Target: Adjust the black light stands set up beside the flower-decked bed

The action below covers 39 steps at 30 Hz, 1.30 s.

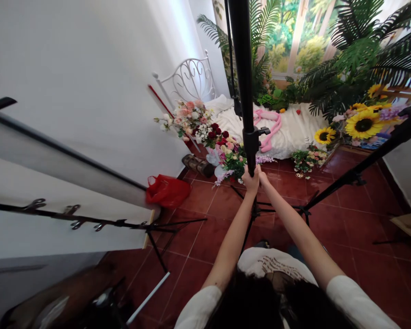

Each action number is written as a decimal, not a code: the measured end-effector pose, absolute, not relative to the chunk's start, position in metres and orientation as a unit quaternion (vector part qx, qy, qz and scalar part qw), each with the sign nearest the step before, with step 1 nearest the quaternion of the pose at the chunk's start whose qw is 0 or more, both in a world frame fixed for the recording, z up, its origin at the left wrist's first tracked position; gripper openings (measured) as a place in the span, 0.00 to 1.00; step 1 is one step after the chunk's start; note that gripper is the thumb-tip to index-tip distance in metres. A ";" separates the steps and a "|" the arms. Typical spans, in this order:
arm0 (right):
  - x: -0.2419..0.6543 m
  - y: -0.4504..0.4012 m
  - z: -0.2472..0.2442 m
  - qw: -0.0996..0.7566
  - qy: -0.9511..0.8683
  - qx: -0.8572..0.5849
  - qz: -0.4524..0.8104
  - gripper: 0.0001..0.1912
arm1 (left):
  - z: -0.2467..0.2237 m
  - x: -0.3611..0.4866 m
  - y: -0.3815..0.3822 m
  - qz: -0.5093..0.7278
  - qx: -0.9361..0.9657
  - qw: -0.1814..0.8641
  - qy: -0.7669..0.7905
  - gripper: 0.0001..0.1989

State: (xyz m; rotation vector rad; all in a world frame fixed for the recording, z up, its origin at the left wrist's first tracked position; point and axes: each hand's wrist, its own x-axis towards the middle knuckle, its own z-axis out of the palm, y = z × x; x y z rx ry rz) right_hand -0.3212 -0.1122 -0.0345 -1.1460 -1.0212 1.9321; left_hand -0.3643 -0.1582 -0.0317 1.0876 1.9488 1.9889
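A black stand pole [245, 82] rises upright in the middle of the view, with a clamp knob on its collar. My left hand [251, 180] is wrapped round the pole below that collar. Against the pole's right side, at the same height, my right hand [261, 177] is closed, its fingers partly hidden behind the pole. The two hands touch or nearly touch. The stand's lower part and legs show on the tiled floor below my hands.
Flower bouquets [228, 148] and a bed with white cloth [294, 128] lie ahead. A red bag [167, 191] and a clip-hung backdrop bar [99, 220] are left. Another black stand [366, 160] leans across the right, near sunflowers [364, 124].
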 end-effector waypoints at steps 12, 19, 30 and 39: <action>-0.290 -0.117 -0.034 0.281 -0.338 -0.423 0.793 0.27 | -0.019 -0.353 -0.176 0.663 0.367 0.101 0.644 0.23; -0.171 -0.088 -0.055 0.390 -0.224 -0.408 0.795 0.19 | -0.060 -0.340 -0.199 0.664 0.340 0.060 0.664 0.28; -0.002 -0.081 -0.032 0.569 -0.050 -0.432 0.698 0.16 | -0.154 -0.258 -0.197 0.532 0.173 0.237 0.794 0.37; 0.041 -0.091 -0.012 0.604 -0.039 -0.359 0.711 0.13 | -0.058 -0.146 -0.084 0.600 0.415 0.445 0.519 0.29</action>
